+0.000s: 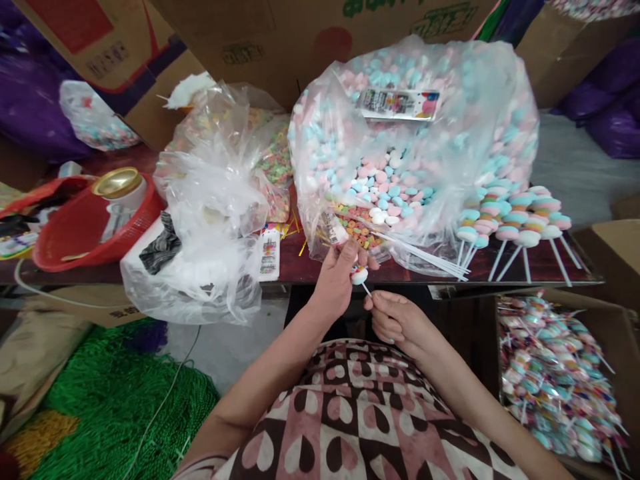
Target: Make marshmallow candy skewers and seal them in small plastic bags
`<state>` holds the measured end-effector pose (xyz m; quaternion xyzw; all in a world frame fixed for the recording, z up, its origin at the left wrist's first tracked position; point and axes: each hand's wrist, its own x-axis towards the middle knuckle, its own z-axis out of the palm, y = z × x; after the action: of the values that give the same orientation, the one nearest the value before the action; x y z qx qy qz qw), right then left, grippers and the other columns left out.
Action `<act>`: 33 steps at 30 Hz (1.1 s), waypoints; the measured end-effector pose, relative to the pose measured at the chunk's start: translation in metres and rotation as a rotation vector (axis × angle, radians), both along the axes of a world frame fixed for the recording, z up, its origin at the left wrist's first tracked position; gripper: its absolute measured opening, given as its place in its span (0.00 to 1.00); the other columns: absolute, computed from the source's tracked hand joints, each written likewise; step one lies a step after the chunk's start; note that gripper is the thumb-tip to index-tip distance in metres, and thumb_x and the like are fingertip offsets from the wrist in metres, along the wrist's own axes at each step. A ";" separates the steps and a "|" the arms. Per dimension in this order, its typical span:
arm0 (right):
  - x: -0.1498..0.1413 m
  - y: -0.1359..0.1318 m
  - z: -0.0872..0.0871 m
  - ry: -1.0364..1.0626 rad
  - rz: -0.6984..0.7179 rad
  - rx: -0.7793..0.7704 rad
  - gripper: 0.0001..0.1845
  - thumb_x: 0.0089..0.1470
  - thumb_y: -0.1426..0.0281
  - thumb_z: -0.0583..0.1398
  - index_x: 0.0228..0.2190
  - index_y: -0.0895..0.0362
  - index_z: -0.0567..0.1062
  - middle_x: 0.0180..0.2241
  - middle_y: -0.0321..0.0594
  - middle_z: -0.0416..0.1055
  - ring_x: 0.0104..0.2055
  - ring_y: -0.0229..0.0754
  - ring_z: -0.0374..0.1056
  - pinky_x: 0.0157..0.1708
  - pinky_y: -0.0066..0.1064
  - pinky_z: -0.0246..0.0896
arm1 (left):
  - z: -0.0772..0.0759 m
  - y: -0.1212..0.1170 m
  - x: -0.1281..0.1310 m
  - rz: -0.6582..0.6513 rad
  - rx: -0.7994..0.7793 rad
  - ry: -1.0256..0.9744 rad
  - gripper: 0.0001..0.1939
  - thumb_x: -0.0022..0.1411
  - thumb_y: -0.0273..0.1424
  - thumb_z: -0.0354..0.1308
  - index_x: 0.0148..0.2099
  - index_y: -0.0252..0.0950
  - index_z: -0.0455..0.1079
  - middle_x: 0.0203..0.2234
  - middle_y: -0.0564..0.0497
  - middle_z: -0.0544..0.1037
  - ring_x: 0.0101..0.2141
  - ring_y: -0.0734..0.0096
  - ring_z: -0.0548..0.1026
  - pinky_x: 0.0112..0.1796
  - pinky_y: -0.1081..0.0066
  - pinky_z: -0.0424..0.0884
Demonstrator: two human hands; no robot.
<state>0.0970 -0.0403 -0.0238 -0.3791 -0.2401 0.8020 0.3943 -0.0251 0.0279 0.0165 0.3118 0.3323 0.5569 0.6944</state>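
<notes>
My left hand (336, 280) is closed around a marshmallow stick candy (359, 275) and what looks like its printed clear wrapper (336, 230). A white rounded end of the candy shows below the fingers; the rest is hidden. My right hand (395, 319) pinches the white stick (367, 289) below it. Just beyond my hands lie ring-shaped gummies (361, 235) and several loose white sticks (425, 253). Behind them a large plastic bag (500, 113) spills pink, blue and white marshmallows (387, 183).
Several unwrapped marshmallow sticks (520, 217) stand at the table's right end. Below them, a cardboard box (613, 313) holds many wrapped ones (560, 380). On the left are crumpled plastic bags (205, 193), printed wrappers (269, 255) and a red basket (65, 233). Green stringy material (135, 393) covers the floor.
</notes>
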 end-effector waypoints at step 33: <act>0.004 -0.003 0.001 -0.703 -0.376 0.336 0.15 0.51 0.57 0.64 0.33 0.56 0.76 0.16 0.29 0.63 0.18 0.33 0.57 0.20 0.27 0.52 | 0.000 0.017 -0.015 0.071 -0.122 -0.141 0.09 0.61 0.38 0.60 0.34 0.39 0.69 0.25 0.55 0.73 0.30 0.71 0.76 0.40 0.66 0.72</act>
<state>0.1008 -0.0434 -0.0233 -0.5968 -0.4138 0.4881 0.4842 -0.0398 0.0449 0.0166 0.2169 0.3268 0.5806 0.7135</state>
